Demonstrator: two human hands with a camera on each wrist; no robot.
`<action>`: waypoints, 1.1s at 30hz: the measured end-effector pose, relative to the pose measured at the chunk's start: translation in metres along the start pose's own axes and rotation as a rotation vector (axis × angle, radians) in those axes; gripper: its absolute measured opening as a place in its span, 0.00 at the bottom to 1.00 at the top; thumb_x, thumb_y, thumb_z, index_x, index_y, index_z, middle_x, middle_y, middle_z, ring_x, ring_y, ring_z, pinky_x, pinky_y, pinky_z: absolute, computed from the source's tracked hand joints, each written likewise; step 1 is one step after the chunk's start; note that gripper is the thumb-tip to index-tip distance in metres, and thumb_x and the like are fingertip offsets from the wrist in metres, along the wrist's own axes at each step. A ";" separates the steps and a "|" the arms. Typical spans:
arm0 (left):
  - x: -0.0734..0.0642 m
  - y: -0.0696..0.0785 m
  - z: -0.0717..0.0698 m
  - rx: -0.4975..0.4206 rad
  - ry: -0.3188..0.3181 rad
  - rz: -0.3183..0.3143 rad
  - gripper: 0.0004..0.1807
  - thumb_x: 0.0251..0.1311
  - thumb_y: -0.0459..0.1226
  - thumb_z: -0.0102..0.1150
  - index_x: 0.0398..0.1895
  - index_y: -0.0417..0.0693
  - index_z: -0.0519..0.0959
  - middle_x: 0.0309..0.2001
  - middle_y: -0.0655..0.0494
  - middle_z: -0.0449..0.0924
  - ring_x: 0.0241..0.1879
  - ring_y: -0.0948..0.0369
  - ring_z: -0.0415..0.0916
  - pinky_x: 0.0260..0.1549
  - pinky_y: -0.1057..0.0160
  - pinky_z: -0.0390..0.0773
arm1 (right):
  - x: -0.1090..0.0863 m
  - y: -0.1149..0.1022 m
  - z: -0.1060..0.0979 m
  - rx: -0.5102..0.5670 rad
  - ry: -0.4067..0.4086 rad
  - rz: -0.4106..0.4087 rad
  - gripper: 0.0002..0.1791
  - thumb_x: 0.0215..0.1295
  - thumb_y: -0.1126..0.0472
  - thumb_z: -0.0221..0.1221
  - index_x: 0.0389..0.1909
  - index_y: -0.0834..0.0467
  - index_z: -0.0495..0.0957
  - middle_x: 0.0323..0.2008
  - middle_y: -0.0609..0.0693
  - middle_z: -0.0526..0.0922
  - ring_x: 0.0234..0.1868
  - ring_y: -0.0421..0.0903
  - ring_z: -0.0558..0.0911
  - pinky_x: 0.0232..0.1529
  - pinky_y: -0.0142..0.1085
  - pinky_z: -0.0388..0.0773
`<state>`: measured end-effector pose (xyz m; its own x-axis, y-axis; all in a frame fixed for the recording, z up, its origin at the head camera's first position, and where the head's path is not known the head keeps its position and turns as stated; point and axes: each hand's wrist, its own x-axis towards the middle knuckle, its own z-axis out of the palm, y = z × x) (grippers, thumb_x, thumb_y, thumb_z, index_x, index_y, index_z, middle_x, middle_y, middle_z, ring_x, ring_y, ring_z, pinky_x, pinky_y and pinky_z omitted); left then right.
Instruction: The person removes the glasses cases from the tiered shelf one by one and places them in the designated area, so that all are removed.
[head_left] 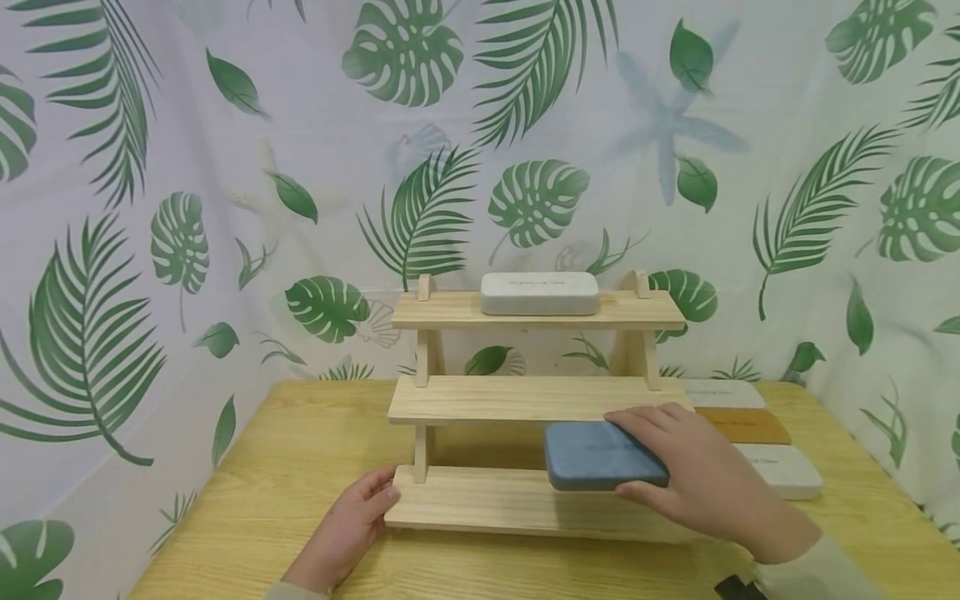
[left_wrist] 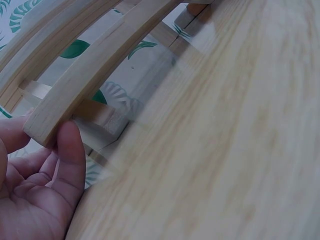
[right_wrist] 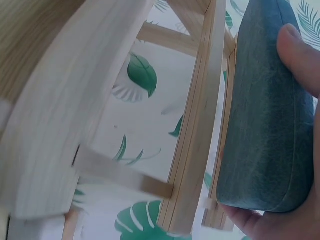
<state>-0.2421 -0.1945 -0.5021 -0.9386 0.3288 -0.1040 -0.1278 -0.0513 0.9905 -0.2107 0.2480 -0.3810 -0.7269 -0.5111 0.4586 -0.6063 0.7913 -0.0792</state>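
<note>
A blue glasses case [head_left: 600,457] is gripped at its right end by my right hand [head_left: 693,467], in front of the wooden shelf's middle and lowest boards. The right wrist view shows the blue case [right_wrist: 265,115] upright along its length, with the thumb on one side and fingers partly hidden behind it. My left hand [head_left: 348,521] pinches the left end of the lowest board [head_left: 487,500] between thumb and fingers; the left wrist view shows this hold on the board [left_wrist: 65,100] closely. A white glasses case [head_left: 538,294] lies on the top board [head_left: 442,311].
Right of the shelf, on the wooden table [head_left: 262,475], lie a white case [head_left: 723,393], an orange-brown case [head_left: 746,426] and another white case [head_left: 783,471], partly behind my right hand and the shelf. A leaf-patterned cloth [head_left: 300,167] hangs behind the table.
</note>
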 end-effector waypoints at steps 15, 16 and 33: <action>0.000 -0.001 -0.001 0.006 0.013 -0.010 0.39 0.78 0.46 0.51 0.77 0.29 0.49 0.72 0.33 0.60 0.65 0.49 0.67 0.61 0.57 0.73 | -0.045 0.039 -0.012 -0.040 0.050 0.038 0.42 0.54 0.38 0.73 0.69 0.47 0.73 0.58 0.49 0.80 0.55 0.54 0.78 0.47 0.55 0.75; 0.000 -0.001 -0.001 0.005 0.012 -0.008 0.39 0.78 0.46 0.51 0.77 0.29 0.49 0.72 0.32 0.60 0.65 0.49 0.67 0.62 0.56 0.73 | -0.049 0.042 -0.012 -0.043 0.047 0.045 0.43 0.53 0.38 0.73 0.69 0.47 0.73 0.57 0.49 0.80 0.54 0.54 0.78 0.46 0.54 0.75; 0.000 -0.003 -0.006 0.027 0.007 0.007 0.39 0.78 0.47 0.50 0.78 0.30 0.50 0.72 0.34 0.60 0.65 0.49 0.67 0.61 0.57 0.73 | -0.102 0.099 -0.011 -0.089 -0.059 0.281 0.47 0.48 0.35 0.75 0.64 0.59 0.75 0.54 0.62 0.79 0.51 0.64 0.77 0.42 0.59 0.74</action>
<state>-0.2431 -0.2000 -0.5053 -0.9419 0.3215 -0.0972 -0.1121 -0.0280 0.9933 -0.1929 0.3823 -0.4255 -0.8815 -0.2842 0.3770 -0.3497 0.9295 -0.1170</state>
